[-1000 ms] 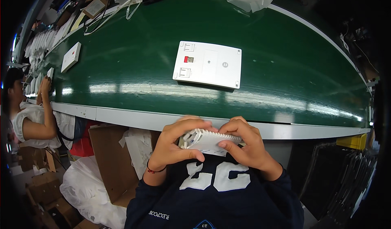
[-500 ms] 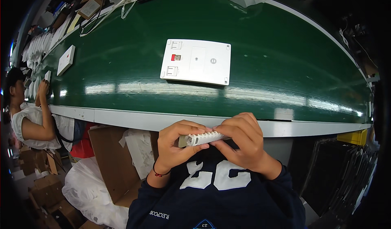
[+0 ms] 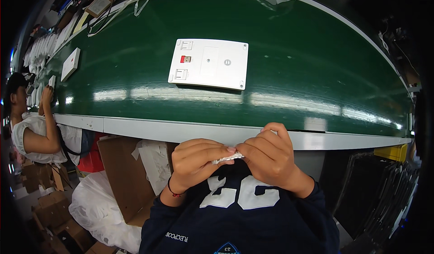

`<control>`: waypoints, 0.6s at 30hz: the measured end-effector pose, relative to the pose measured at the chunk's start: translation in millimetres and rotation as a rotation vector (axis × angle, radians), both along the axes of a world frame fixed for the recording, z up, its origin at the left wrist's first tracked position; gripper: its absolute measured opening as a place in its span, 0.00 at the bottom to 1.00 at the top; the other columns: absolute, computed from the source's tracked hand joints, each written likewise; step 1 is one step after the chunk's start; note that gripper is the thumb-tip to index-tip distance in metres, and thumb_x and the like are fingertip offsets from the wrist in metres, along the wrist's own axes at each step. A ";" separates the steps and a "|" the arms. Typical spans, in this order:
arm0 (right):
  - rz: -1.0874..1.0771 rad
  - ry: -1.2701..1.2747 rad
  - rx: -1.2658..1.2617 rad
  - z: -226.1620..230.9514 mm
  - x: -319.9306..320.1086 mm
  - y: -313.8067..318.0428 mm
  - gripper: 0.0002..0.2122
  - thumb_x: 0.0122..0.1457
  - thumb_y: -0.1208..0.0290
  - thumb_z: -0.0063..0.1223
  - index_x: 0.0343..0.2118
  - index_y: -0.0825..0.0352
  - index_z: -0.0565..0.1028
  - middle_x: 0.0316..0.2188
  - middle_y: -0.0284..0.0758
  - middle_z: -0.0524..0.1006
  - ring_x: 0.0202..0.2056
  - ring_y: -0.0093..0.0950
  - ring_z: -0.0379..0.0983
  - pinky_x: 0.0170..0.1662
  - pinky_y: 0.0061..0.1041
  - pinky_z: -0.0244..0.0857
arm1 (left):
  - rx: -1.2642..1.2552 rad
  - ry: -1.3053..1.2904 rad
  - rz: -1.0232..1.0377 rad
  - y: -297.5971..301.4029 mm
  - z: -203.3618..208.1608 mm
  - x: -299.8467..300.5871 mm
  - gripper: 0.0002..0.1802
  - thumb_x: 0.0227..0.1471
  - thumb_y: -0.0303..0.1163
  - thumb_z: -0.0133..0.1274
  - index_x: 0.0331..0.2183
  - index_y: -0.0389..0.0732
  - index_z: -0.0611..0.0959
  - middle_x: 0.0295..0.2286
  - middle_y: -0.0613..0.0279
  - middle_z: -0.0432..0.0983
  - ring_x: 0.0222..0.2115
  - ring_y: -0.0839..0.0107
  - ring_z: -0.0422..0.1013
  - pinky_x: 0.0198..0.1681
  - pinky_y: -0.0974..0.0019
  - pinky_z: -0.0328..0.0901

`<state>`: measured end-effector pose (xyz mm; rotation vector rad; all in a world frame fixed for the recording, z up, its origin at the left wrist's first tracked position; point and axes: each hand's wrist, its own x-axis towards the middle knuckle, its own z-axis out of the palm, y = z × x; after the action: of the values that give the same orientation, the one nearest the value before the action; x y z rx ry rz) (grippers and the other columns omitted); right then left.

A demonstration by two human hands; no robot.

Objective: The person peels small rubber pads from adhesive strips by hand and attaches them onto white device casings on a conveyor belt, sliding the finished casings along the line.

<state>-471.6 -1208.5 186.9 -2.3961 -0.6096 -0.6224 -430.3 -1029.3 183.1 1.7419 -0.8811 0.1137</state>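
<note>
Both my hands are raised in front of my chest, just before the table's near edge. My left hand (image 3: 197, 160) grips one end of a white ridged plastic piece (image 3: 224, 157), thumb below and fingers above. My right hand (image 3: 270, 155) pinches its other end, fingertips meeting those of my left hand. Most of the piece is hidden by the fingers; only a narrow row of ridges shows. Beyond my hands, a flat white plastic device (image 3: 209, 68) lies on the green surface (image 3: 298, 87). A red-ended USB plug (image 3: 185, 59) sits in its left part.
Another white device (image 3: 70, 64) lies far left, near a co-worker (image 3: 34, 132) handling a white item. A cardboard box (image 3: 126, 181) and white plastic bag (image 3: 101, 209) stand below the table at left. Dark stacked panels (image 3: 366, 195) and a yellow bin (image 3: 391, 152) are at right.
My fingers have closed further over the ridged piece, which now shows less and is turned differently. The white device appears slightly further left and farther away.
</note>
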 end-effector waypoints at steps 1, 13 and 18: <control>0.011 0.034 0.012 0.6 -0.2 -1.5 0.07 0.41 0.79 0.55 0.26 0.65 0.74 0.25 0.27 0.72 0.26 0.22 0.63 0.37 0.22 0.57 | -0.013 0.033 0.011 -0.8 -1.5 -1.3 0.13 0.30 0.21 0.64 0.26 0.36 0.81 0.24 0.61 0.79 0.22 0.72 0.73 0.28 0.76 0.66; 0.132 0.206 0.259 24.9 3.9 -10.3 0.06 0.42 0.79 0.57 0.27 0.66 0.75 0.27 0.30 0.73 0.27 0.25 0.63 0.35 0.23 0.58 | -0.200 0.359 0.214 -21.4 -7.8 -19.5 0.14 0.31 0.22 0.64 0.26 0.35 0.79 0.21 0.63 0.77 0.22 0.76 0.73 0.26 0.78 0.66; 0.130 0.132 0.154 25.0 2.4 -13.0 0.05 0.42 0.78 0.55 0.26 0.65 0.74 0.28 0.29 0.72 0.28 0.23 0.62 0.32 0.20 0.55 | -0.156 0.351 0.206 -29.7 -7.4 -19.4 0.14 0.32 0.22 0.64 0.26 0.36 0.77 0.22 0.66 0.75 0.19 0.79 0.70 0.24 0.80 0.63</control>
<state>-469.3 -1221.5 212.0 -2.2136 -0.6308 -0.4357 -449.6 -1059.0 175.8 1.6379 -0.4254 0.0105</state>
